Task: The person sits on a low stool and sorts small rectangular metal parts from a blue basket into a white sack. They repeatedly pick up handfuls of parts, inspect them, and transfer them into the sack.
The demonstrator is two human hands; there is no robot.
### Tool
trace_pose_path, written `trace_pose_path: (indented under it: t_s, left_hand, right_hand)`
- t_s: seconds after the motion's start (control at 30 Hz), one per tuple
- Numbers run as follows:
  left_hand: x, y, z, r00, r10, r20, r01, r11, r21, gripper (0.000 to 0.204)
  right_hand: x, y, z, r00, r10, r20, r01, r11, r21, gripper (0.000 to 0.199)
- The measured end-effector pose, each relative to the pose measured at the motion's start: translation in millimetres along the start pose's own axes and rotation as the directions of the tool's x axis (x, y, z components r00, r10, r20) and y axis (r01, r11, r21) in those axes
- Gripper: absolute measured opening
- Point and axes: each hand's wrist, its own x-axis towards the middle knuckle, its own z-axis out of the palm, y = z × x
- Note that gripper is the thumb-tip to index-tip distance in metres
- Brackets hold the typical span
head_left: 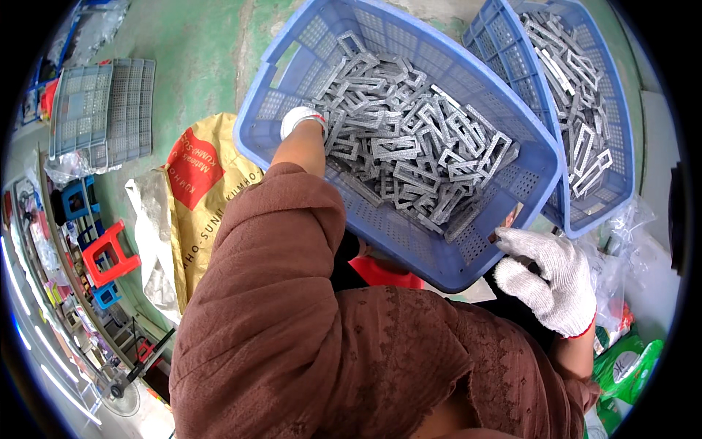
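Note:
In front of me is a blue plastic basket (537, 150) with perforated walls, heaped with grey metal rectangular frames (395, 146). My left hand (302, 123), in a white glove, reaches over the basket's left end beside the heap. Its fingers are hidden behind the wrist and glove, so what they touch cannot be made out. My right hand (548, 282), in a white knitted glove with a red cuff edge, is just outside the basket's near right corner, by the handle opening. Its thumb and index finger stand apart with nothing visible between them.
A second blue basket (621, 139) holding similar grey frames adjoins at the right. A yellow paper sack (201, 194) lies left, with grey crates (102, 110) and a red stool (110, 254) beyond. Green bags (625, 366) and clear plastic are at lower right.

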Motion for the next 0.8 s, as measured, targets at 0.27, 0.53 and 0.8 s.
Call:
trace_pose_path:
  t_s: [0.27,0.53,0.8]
  left_hand:
    - [1,-7,-13,0.991,0.09,0.097,-0.097,0.993,0.068,0.033]
    - [-4,-11,-12,0.987,0.137,0.089,-0.149,0.976,0.16,0.031]
    - [3,-5,-5,0.997,0.057,-0.059,-0.059,0.998,-0.039,0.028]
  right_hand:
    - [-3,-7,-3,0.996,0.079,0.027,-0.079,0.997,-0.023,0.043]
    - [-5,-9,-1,0.999,0.049,0.014,-0.049,0.998,-0.041,0.043]
    - [-5,2,1,0.996,0.086,-0.01,-0.086,0.995,-0.056,0.042]
